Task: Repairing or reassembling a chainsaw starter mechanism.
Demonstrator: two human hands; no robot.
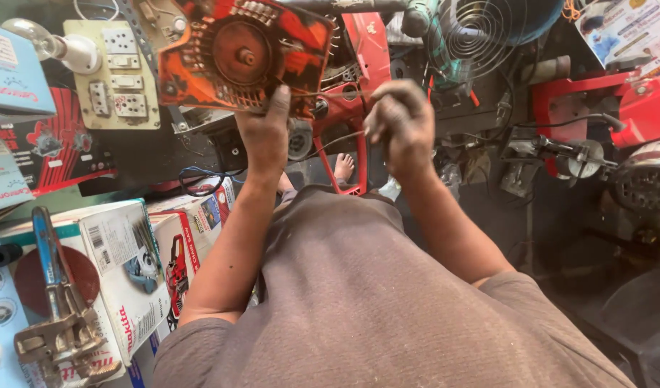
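Left hand (265, 136): gripping the lower edge of the orange-and-black plastic recoil starter cover (247, 54), thumb pressing the rim at 6 o'clock of the housing; grip closed on the cover.
Right hand (402, 118): clenched in a tight fist, pinching the thin grey starter cord (337, 140) that is running toward the cover; grip narrow, holding the cord.
Cover position: held up in the air at 12 o'clock of the view, inner face with round metal pulley hub (242, 52) turned toward the camera, above the red machine frame (351, 108).
Surroundings: cream switch-and-socket board (114, 75) at 10 o'clock, printed cardboard tool boxes (129, 251) at 8 o'clock, blue-handled metal clamp (53, 294) at 7 o'clock, bare foot (343, 167) just below the hands.
Risk, cord: likely slipping out of the dusty fingers and snapping back into the pulley, losing any spring tension.
Risk, cover: being held by one edge only, probably twisting or dropping onto the foot beneath.
Risk, hub: possibly popping loose, with the spring uncoiling toward the face.
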